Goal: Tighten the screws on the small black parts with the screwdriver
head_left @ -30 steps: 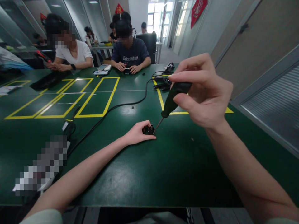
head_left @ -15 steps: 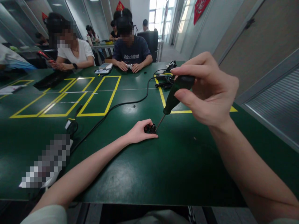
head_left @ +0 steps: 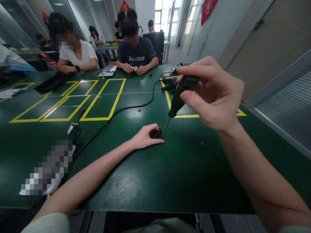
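Note:
My left hand (head_left: 146,137) rests on the green table, thumb and fingers closed around a small dark part (head_left: 156,133) with a few round, tube-like ends; its kind is too small to tell. In my right hand (head_left: 213,94) is a screwdriver (head_left: 178,103) with a dark handle, gripped between thumb and fingers. It leans, handle up to the right, and its thin metal shaft runs down to the right side of the dark part. Whether the tip sits in a screw cannot be made out.
A black cable (head_left: 116,112) crosses the green table (head_left: 150,181). Yellow tape outlines (head_left: 97,119) mark its surface. Dark parts (head_left: 170,85) lie beyond my right hand. At left is a blurred-out flat object (head_left: 48,171). Two people (head_left: 136,48) sit across the table, one handling a white object.
My right hand and the screwdriver handle have shifted slightly left and tilted a little. The left hand and the dark part stay in place.

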Motion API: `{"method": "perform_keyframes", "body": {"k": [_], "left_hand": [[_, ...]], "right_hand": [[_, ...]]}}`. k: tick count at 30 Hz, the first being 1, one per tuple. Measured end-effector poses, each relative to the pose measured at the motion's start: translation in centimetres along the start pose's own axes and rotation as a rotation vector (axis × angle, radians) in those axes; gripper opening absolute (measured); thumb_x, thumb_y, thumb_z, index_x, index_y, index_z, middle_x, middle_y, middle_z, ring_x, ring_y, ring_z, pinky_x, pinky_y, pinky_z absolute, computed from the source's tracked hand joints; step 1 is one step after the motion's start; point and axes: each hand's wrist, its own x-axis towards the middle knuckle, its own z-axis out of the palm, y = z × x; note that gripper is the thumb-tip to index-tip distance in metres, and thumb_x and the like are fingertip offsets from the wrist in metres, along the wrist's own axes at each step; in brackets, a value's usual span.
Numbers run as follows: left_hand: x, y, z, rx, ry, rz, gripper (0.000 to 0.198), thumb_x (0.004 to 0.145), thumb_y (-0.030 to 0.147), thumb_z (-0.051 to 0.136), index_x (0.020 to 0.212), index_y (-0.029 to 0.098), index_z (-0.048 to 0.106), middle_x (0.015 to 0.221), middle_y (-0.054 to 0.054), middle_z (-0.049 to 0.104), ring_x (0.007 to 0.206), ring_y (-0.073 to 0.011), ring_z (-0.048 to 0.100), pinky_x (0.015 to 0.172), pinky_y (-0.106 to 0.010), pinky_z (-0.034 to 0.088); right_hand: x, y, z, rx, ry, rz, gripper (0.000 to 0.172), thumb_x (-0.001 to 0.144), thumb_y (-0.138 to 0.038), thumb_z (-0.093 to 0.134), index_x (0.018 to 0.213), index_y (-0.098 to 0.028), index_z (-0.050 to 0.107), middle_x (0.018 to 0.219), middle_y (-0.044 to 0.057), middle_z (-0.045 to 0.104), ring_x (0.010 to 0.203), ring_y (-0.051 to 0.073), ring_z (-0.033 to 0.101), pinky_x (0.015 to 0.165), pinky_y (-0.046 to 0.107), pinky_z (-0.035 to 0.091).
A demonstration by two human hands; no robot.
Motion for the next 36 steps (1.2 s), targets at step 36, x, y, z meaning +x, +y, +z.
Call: {"method": "perform_keyframes", "body": {"k": [36], "left_hand": [[-0.02, 0.58, -0.13, 0.004, -0.003, 0.0, 0.036, 0.081, 0.047, 0.08, 0.089, 0.019, 0.059, 0.082, 0.001, 0.063, 0.075, -0.0161, 0.057, 0.072, -0.029, 0.046]], "right_hand": [[-0.26, 0.15, 0.35, 0.089, 0.011, 0.009, 0.034, 0.093, -0.021, 0.066, 0.126, -0.027, 0.07, 0.119, 0.005, 0.075, 0.105, 0.02, 0.073, 0.087, 0.036, 0.064]]}}
